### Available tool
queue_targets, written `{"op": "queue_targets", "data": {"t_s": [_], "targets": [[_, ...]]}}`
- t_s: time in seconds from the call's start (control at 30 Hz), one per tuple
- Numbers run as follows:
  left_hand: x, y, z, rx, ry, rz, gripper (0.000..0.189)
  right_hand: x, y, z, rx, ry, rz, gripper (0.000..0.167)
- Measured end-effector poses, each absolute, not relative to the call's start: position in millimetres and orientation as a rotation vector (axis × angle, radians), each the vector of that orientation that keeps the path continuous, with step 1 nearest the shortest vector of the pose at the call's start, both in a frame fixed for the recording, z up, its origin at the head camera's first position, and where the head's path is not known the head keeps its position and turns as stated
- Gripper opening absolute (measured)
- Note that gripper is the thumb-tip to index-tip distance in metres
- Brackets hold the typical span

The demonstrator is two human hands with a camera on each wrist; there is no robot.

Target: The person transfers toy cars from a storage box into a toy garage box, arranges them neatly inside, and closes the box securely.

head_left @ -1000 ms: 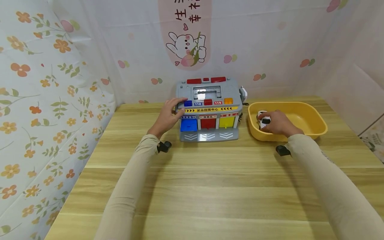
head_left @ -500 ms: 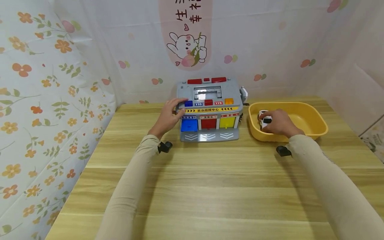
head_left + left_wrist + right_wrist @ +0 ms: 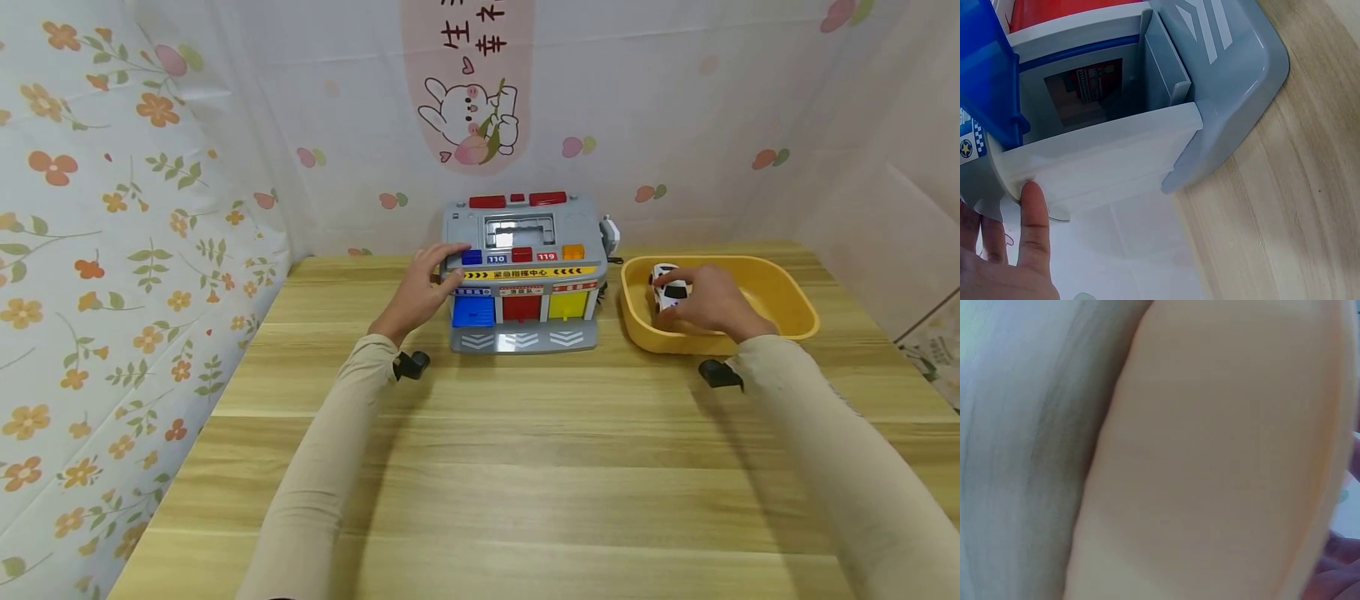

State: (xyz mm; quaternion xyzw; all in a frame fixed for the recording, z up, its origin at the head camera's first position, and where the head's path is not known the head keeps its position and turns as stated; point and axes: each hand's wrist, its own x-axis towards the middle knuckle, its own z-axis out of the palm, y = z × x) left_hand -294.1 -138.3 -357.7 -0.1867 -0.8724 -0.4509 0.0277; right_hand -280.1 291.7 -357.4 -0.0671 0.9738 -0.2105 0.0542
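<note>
A grey toy emergency station with blue, red and yellow doors stands by the back wall. My left hand rests at its left end, one finger reaching over the roof near the blue button. In the left wrist view, the thumb lies straight against the white side wall, and the blue door is swung up from its bay. My right hand pinches a white toy car with dark windows, above the left part of a yellow basin. The right wrist view shows mostly the basin's blurred outer wall.
The wooden table stretches in front of both arms. Behind it hangs a white printed cloth, and a flowered cloth lines the left side. A small white part juts from the station's right end.
The right hand has lifted the toy car slightly and shifted a little right and back, so more of the car shows. The left hand has stayed on the station.
</note>
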Motion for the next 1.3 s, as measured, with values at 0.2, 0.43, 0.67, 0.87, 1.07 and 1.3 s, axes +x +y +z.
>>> {"op": "queue_targets", "data": {"t_s": [0.2, 0.43, 0.67, 0.87, 1.07, 1.3], "targets": [[-294, -138, -359, -0.574, -2.684, -1.392, 0.044, -276, 292, -349, -0.203, 2.957, -0.632, 0.054], [-294, -139, -360, -0.578, -2.676, -1.392, 0.044, -267, 287, -341, -0.245, 3.004, -0.651, 0.054], [-295, -139, -360, -0.578, -2.667, -1.400, 0.043, -255, 279, -331, -0.266, 3.020, -0.676, 0.055], [-296, -137, -360, -0.575, -2.675, -1.391, 0.043, -241, 269, -324, -0.317, 3.036, -0.665, 0.055], [-294, -137, -358, -0.588, -2.673, -1.364, 0.042, -230, 256, -322, -0.420, 3.044, -0.649, 0.051], [-294, -136, -358, -0.603, -2.676, -1.320, 0.041, -220, 240, -322, -0.494, 3.047, -0.625, 0.049]]}}
